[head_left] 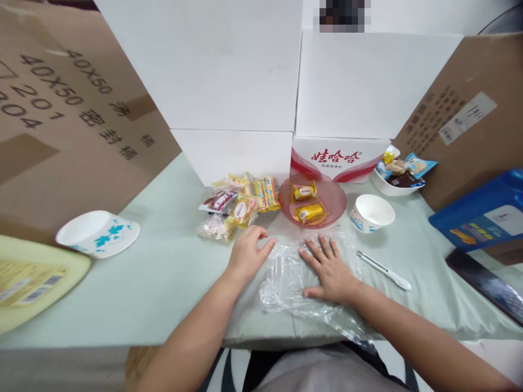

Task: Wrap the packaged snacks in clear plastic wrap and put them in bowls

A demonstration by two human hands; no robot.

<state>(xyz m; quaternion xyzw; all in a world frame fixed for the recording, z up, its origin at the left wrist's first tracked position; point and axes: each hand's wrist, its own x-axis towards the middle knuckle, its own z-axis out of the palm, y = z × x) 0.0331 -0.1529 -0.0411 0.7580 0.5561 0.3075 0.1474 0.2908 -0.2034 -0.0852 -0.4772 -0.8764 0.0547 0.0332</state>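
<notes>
A clear plastic bag (286, 280) lies crumpled on the green cloth near the table's front edge. My right hand (332, 274) is pressed flat on it with the fingers spread. At the bag's left side, my left hand (248, 252) hovers or rests with its thumb and fingers apart and nothing between them. Just beyond it sits a pile of wrapped snacks (244, 211), some in yellow wrappers and one in purple. Behind the bag stands a pink translucent bowl (337, 198) holding two yellow-wrapped snacks (309, 212).
To the right are a white paper bowl (373, 212), a white utility knife (386, 271), a snack-filled white bowl (394, 190), a blue jug (482, 212) and a dark phone (488, 286). A tipped paper bowl (102, 234) and yellow-green container (41, 283) lie left. Boxes (343, 158) wall the back.
</notes>
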